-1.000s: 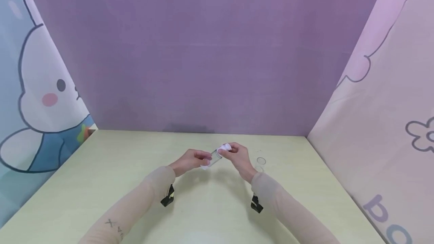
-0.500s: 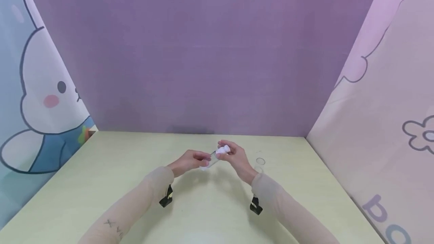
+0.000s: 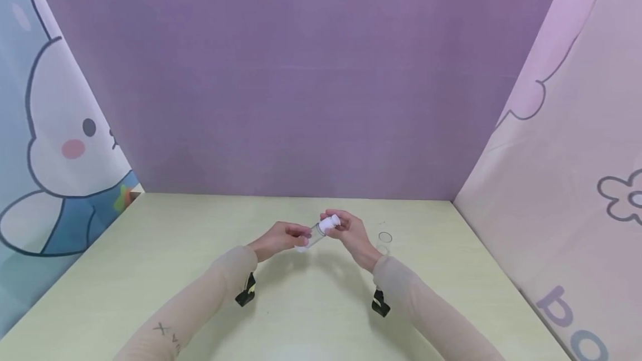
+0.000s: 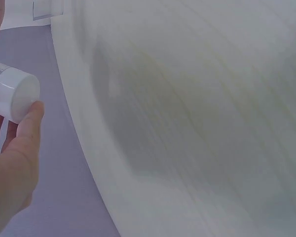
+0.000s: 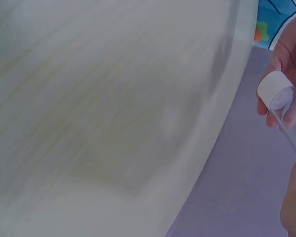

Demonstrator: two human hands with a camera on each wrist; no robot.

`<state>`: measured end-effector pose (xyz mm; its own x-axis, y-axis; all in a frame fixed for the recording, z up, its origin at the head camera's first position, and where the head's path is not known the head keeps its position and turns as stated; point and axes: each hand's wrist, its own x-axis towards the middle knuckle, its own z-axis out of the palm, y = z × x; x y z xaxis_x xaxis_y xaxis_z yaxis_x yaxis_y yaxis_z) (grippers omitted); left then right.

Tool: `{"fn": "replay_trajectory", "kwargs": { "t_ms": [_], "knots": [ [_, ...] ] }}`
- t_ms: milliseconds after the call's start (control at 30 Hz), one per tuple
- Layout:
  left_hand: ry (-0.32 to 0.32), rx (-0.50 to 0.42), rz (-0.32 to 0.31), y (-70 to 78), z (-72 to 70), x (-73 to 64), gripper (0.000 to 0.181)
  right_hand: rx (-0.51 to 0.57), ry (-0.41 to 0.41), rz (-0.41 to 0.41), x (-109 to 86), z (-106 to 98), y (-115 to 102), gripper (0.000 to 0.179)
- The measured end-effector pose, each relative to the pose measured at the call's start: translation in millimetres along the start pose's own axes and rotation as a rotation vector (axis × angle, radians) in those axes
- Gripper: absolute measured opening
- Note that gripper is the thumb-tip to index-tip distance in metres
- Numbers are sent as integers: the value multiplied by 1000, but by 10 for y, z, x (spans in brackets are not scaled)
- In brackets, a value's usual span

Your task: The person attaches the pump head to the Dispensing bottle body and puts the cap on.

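A small clear bottle (image 3: 315, 235) with a white top (image 3: 329, 223) and a white base (image 5: 275, 91) is held tilted above the table, its top up to the right. My left hand (image 3: 281, 238) grips the lower end between thumb and fingers; in the left wrist view a fingertip touches the white end face (image 4: 25, 96). My right hand (image 3: 355, 239) pinches the white top, thumb in front and fingers behind. At the right edge of the right wrist view, the right thumb (image 5: 295, 197) is close to the neck end of the clear body.
On the pale table (image 3: 311, 311), to the right of my right hand, stands a clear cap-like piece with a thin dark rim (image 3: 385, 237). A purple panel (image 3: 301, 82) rises behind the table. Printed cloths hang at the left (image 3: 75, 116) and right (image 3: 562, 183).
The fingers of my right hand have shifted round the white top, loosening and closing on it again. The left hand and bottle have stayed nearly in place.
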<state>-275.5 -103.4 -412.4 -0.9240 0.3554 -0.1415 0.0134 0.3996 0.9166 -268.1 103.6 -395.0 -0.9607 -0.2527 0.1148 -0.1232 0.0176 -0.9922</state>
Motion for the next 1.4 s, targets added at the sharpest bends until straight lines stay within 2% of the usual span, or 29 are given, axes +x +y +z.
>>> {"fn": "replay_trajectory", "kwargs": {
  "t_ms": [267,667,1033,1267,1400],
  "knots": [
    [31,-2,1,-28,-56,-18,39,30,23,7,21,79,26,43],
    [55,-15,-17,-29,-38,-8,36,11,31,-3,47,76,50,42],
    [29,-25,10,-56,-49,12,37,-31,44,26,55,58,41,43],
    [-25,-32,35,-94,-7,75,39,-70,88,59,7,-2,64,40],
    [-13,-18,31,-86,-21,85,37,-105,107,73,6,-6,72,37]
  ]
}}
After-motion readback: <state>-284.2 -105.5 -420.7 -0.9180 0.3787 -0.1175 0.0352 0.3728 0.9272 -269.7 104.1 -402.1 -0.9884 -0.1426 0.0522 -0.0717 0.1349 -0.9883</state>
